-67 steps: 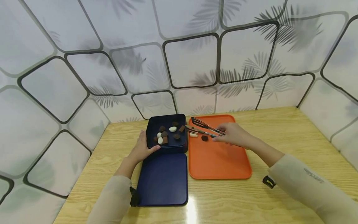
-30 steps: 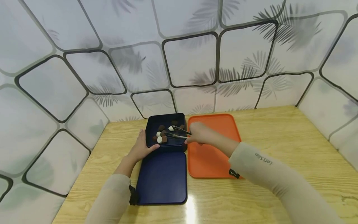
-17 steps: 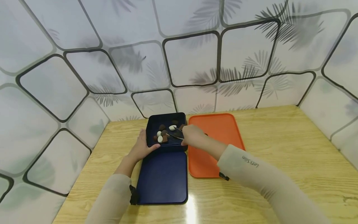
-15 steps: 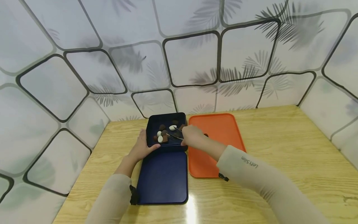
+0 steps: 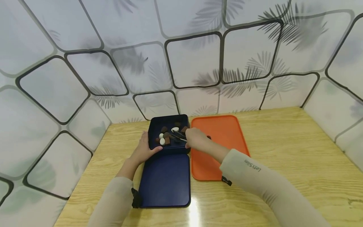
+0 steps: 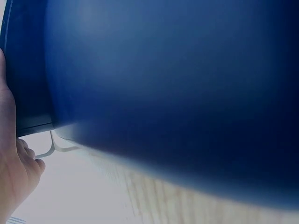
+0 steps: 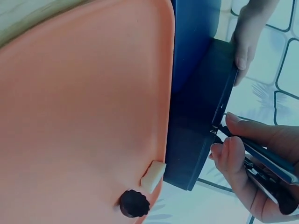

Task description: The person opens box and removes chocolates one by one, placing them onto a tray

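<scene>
My left hand (image 5: 141,151) grips the front-left corner of a dark blue box (image 5: 170,150), fingers along its side and thumb over the front rim. Inside lie several chocolates: egg-shaped white ones, a brown square (image 5: 167,140) and dark pieces. From the right, my right hand (image 5: 195,138) holds metal tongs (image 5: 179,137) whose tips reach down among the chocolates, close to a dark piece (image 5: 166,135) and a white one (image 5: 175,129). In the right wrist view the tong tips dip behind the box wall (image 7: 196,116), hidden there.
A flat dark blue lid (image 5: 165,181) lies in front of the box. Along the right side is an orange tray (image 5: 218,124); a dark fluted chocolate (image 7: 134,203) and a white stick-shaped piece (image 7: 153,176) sit on it. A patterned wall (image 5: 195,101) rises behind the table.
My right hand has carried the tongs left from above the orange tray into the box. Since half a second ago, the tong tips have drawn closer together. My left hand stays put.
</scene>
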Demonstrator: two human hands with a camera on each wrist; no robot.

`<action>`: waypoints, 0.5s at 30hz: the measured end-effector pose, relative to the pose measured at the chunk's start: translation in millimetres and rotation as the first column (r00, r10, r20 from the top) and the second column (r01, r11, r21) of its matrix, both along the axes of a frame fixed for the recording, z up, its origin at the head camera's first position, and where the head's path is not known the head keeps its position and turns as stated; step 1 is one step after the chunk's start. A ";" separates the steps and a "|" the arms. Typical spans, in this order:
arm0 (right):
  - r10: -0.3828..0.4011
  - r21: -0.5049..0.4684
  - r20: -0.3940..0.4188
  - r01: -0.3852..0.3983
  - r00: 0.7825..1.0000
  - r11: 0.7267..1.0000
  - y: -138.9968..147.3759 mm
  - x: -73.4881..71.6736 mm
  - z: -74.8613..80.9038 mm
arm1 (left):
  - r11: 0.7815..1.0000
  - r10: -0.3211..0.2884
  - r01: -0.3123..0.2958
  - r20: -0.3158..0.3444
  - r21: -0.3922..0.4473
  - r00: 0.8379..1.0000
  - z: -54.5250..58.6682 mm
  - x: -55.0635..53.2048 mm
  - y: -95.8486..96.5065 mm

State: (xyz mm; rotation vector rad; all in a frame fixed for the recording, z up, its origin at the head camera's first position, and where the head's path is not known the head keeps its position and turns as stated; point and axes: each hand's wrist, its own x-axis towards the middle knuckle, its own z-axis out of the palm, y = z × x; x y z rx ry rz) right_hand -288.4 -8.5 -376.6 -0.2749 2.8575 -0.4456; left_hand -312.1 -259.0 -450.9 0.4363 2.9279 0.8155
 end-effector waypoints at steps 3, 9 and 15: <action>-0.017 -0.031 0.015 0.017 1.000 0.999 2.4 -0.6 -1.0 | 1.000 0.001 -0.001 0.001 0.005 1.000 0.0 0.3 -0.5; -0.014 -0.143 0.001 0.014 1.000 0.990 16.6 -2.4 -6.8 | 1.000 0.000 0.000 -0.002 0.007 1.000 0.1 1.3 -0.7; -0.028 -0.341 0.027 0.035 0.999 0.939 33.5 -1.7 -6.3 | 1.000 -0.004 0.005 -0.006 0.011 1.000 0.6 0.7 0.1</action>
